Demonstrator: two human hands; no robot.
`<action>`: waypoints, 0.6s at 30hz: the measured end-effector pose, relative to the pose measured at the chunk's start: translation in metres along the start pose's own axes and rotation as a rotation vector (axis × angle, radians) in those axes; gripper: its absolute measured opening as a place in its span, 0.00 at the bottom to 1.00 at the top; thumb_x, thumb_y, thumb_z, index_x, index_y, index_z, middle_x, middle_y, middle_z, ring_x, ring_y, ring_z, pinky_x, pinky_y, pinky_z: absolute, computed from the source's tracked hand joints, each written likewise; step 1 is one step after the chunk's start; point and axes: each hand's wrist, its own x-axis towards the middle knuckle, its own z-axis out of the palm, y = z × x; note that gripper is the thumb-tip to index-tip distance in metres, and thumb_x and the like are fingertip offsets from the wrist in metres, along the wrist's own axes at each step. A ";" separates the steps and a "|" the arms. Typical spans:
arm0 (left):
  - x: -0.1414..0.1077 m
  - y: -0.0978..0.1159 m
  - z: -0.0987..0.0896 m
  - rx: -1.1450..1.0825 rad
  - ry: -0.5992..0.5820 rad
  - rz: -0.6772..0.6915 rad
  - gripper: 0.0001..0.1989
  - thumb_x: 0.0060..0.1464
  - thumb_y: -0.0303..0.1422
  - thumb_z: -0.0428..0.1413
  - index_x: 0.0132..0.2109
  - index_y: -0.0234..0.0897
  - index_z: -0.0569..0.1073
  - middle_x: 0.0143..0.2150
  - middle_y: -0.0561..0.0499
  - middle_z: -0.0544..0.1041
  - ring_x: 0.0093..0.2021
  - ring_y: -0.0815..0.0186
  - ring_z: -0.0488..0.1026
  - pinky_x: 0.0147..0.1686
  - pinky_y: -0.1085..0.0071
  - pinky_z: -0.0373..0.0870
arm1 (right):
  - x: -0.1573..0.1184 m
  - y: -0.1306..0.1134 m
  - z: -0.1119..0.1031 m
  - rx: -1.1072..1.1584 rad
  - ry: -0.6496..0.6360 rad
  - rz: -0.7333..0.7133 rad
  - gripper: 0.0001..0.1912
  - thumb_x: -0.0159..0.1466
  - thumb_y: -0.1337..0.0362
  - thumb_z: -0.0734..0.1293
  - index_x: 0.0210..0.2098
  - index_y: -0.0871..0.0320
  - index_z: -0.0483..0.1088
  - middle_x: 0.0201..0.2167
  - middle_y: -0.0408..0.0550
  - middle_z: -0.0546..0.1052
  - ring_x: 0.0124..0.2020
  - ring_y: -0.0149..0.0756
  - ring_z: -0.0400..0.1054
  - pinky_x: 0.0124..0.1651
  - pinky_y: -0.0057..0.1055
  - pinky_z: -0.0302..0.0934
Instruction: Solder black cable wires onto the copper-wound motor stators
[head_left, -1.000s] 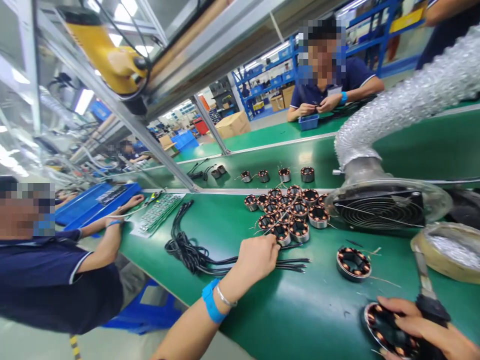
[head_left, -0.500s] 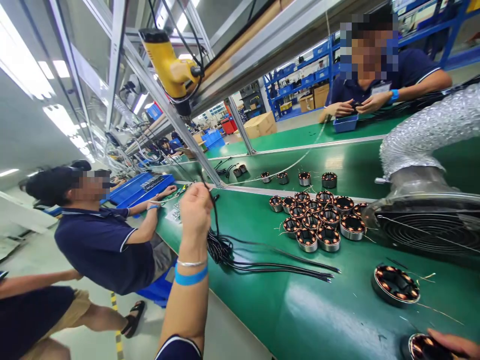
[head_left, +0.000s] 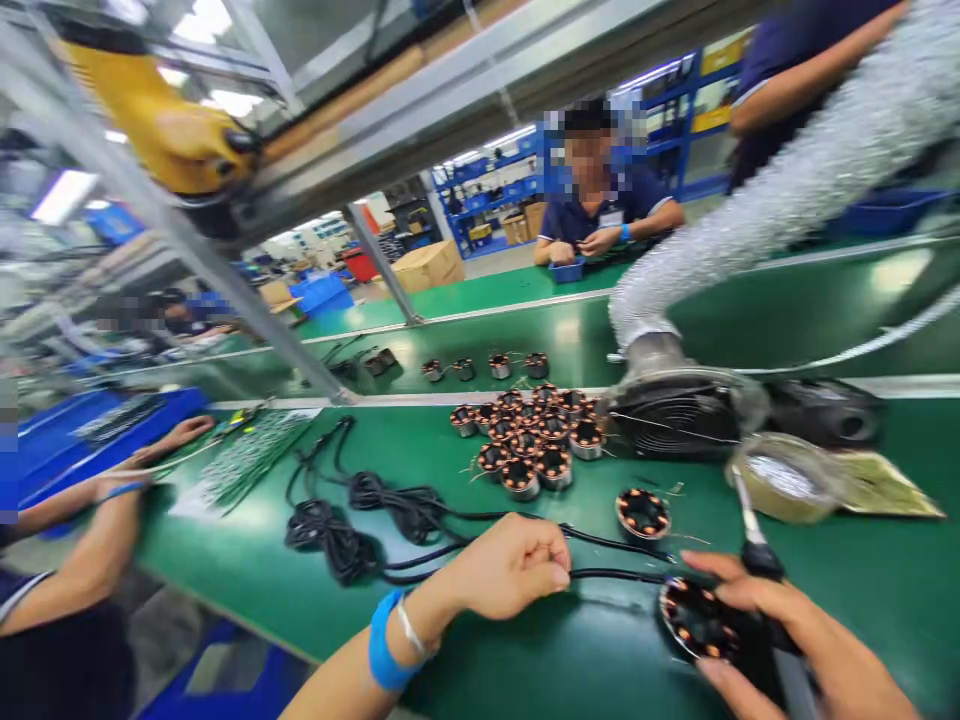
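My left hand (head_left: 510, 568) is closed in a pinch around a black cable (head_left: 615, 575), whose end reaches toward a motor stator (head_left: 701, 622) with copper windings. The thumb and fingers of my right hand (head_left: 814, 640) grip that stator by its rim at the lower right. A slim tool with black and pale parts (head_left: 763, 560) runs beneath or beside this hand; its kind is unclear. Just behind, a second stator (head_left: 643, 514) sits on the green bench. Two coiled bundles of black cable (head_left: 334, 540) lie left of my left hand.
Several stators (head_left: 525, 440) cluster mid-bench, beside a black fan (head_left: 667, 415) with a silver flexible duct (head_left: 720, 230). A roll of tape (head_left: 784, 475) stands at right. A yellow power tool (head_left: 150, 110) hangs upper left. Co-workers sit across and at left, near a blue tray (head_left: 176, 405).
My left hand has come down from its raised position to the stator, bringing a cable. The view has swung right, and the cable bundle now lies apart as two coils.
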 end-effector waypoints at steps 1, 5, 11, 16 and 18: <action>0.001 -0.003 0.007 0.036 0.008 -0.010 0.10 0.56 0.36 0.56 0.31 0.34 0.70 0.18 0.62 0.57 0.20 0.74 0.53 0.22 0.76 0.50 | 0.008 -0.010 -0.003 -0.014 0.000 -0.013 0.18 0.60 0.62 0.71 0.48 0.56 0.66 0.47 0.55 0.78 0.42 0.41 0.78 0.43 0.30 0.75; -0.002 -0.003 0.015 0.194 0.011 0.022 0.05 0.58 0.30 0.54 0.34 0.35 0.70 0.19 0.62 0.56 0.22 0.73 0.54 0.25 0.75 0.51 | 0.029 -0.033 -0.007 -0.009 -0.024 0.051 0.11 0.66 0.66 0.65 0.48 0.54 0.64 0.36 0.47 0.78 0.34 0.34 0.77 0.38 0.25 0.73; 0.001 0.019 0.016 0.330 -0.005 0.122 0.10 0.64 0.32 0.48 0.37 0.36 0.72 0.26 0.56 0.67 0.28 0.69 0.63 0.32 0.73 0.58 | 0.043 -0.044 -0.002 0.087 -0.051 0.064 0.09 0.67 0.71 0.61 0.45 0.54 0.62 0.31 0.41 0.75 0.24 0.27 0.70 0.28 0.21 0.67; 0.016 0.036 0.029 0.309 0.040 0.372 0.16 0.68 0.37 0.42 0.40 0.35 0.72 0.38 0.46 0.71 0.40 0.62 0.67 0.41 0.68 0.63 | 0.055 -0.046 0.003 0.171 -0.006 -0.011 0.13 0.66 0.73 0.62 0.47 0.54 0.62 0.34 0.44 0.76 0.31 0.30 0.74 0.34 0.23 0.71; 0.022 0.033 0.038 0.116 -0.010 0.291 0.20 0.68 0.42 0.41 0.34 0.36 0.69 0.33 0.48 0.70 0.34 0.64 0.67 0.36 0.70 0.63 | 0.057 -0.046 0.005 0.252 -0.026 -0.008 0.15 0.66 0.74 0.61 0.50 0.54 0.60 0.37 0.46 0.77 0.34 0.30 0.76 0.37 0.23 0.72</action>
